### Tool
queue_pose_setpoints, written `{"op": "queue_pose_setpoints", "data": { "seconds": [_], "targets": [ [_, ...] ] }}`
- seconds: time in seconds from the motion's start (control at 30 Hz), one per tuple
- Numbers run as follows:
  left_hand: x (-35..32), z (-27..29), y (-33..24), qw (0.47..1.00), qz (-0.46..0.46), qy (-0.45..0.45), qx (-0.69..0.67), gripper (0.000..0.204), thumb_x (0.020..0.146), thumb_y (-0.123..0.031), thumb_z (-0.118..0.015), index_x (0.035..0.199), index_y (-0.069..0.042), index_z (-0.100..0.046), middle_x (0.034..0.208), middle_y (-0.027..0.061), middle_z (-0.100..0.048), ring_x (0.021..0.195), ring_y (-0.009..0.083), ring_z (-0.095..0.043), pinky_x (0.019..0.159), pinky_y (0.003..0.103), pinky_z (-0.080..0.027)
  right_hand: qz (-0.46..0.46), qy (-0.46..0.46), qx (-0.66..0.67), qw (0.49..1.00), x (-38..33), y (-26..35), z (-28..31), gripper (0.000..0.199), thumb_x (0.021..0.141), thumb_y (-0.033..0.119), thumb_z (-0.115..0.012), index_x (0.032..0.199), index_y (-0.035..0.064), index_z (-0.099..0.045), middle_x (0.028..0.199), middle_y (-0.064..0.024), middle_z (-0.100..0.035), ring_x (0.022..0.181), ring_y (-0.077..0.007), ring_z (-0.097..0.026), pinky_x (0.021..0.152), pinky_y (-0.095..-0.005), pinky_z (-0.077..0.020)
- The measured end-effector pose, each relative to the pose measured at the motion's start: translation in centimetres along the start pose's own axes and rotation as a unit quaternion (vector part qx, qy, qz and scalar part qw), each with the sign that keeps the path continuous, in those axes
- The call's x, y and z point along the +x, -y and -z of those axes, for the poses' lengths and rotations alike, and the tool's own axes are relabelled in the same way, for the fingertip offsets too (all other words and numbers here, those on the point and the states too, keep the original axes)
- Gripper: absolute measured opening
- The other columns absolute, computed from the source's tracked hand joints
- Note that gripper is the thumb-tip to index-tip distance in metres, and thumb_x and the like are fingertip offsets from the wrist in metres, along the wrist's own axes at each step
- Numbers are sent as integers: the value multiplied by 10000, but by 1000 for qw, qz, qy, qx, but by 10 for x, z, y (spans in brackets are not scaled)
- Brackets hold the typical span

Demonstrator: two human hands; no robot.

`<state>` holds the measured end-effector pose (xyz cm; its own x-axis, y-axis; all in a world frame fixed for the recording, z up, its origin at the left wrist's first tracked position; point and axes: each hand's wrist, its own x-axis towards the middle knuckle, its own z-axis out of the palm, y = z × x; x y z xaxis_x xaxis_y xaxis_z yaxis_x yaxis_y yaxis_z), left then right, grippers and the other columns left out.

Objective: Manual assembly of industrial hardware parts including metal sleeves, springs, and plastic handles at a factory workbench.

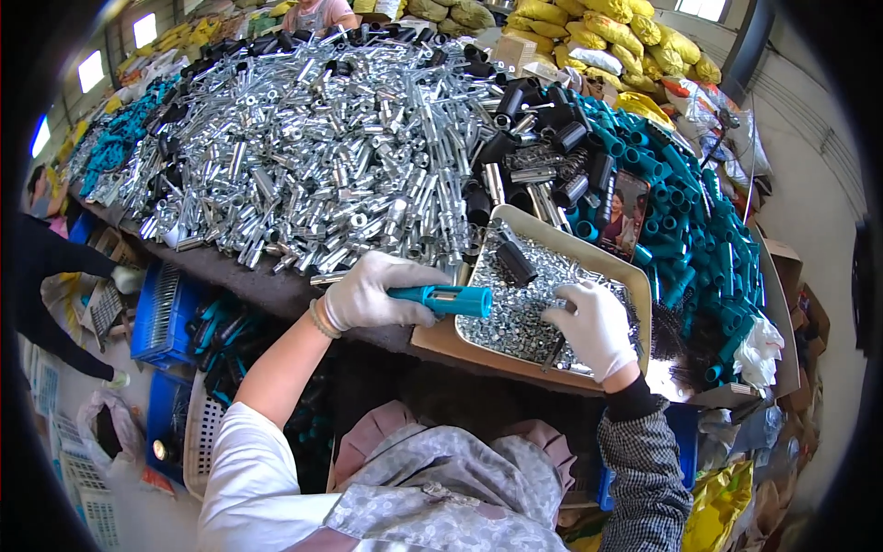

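Note:
My left hand (372, 290), in a white glove, grips a teal plastic tube (443, 299) with a metal insert at its open end, held level over the table's front edge. My right hand (593, 327), also gloved, reaches down into a beige tray (639, 281) full of small silver nuts (515, 317), fingers pinched among them. I cannot tell what the fingers hold. A black sleeve (515, 262) lies in the tray near the far side.
A huge heap of shiny metal tubes (313, 156) covers the table. Black sleeves (543, 120) and teal tubes (690, 212) pile at the right. A phone (623, 216) leans in the pile. Blue crates (166, 313) stand below left, yellow sacks (607, 32) behind.

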<state>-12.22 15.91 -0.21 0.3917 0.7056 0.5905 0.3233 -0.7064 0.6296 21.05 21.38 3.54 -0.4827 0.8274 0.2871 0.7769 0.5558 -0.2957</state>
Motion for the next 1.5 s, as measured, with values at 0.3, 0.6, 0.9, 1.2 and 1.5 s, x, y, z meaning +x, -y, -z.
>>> {"op": "queue_pose_setpoints", "data": {
  "seconds": [0.3,0.6,0.9,1.2,1.5],
  "targets": [
    [-3,16,-9,998,21,-65,-1,461,661,-175,-885,1064,-5,-739,892,111,-746,767,203,-724,722,304,-548,-32,-53,-94,994,1,-73,14,131,795,206,-691,790,83,-734,818,-137,-681,819,-344,-666,729,-438,-524],
    [1,4,-29,997,-41,-42,42,511,659,-230,-896,1101,-45,-717,928,134,-739,778,288,-729,713,351,-560,-69,31,-93,993,7,-94,3,236,800,284,-693,871,68,-755,895,-152,-716,861,-361,-680,783,-428,-538],
    [-46,-59,-90,998,-34,30,42,493,701,-250,-873,1125,-63,-702,807,75,-693,640,260,-679,578,324,-539,-38,58,-31,997,26,-120,5,208,754,240,-714,809,43,-753,827,-166,-713,808,-344,-683,776,-406,-537],
    [-67,-124,-117,977,128,5,172,407,765,-385,-805,1056,-115,-719,697,60,-632,611,253,-663,548,352,-526,18,106,347,932,-71,15,14,67,806,59,-694,847,7,-680,842,-94,-680,782,-195,-670,720,-306,-519],
    [-56,-136,-134,964,147,56,217,358,796,-389,-765,1011,-116,-679,693,63,-622,621,252,-668,546,365,-525,212,11,325,922,-115,43,-25,131,729,74,-752,828,73,-666,948,-57,-661,875,-267,-625,790,-379,-502]
  ]
}}
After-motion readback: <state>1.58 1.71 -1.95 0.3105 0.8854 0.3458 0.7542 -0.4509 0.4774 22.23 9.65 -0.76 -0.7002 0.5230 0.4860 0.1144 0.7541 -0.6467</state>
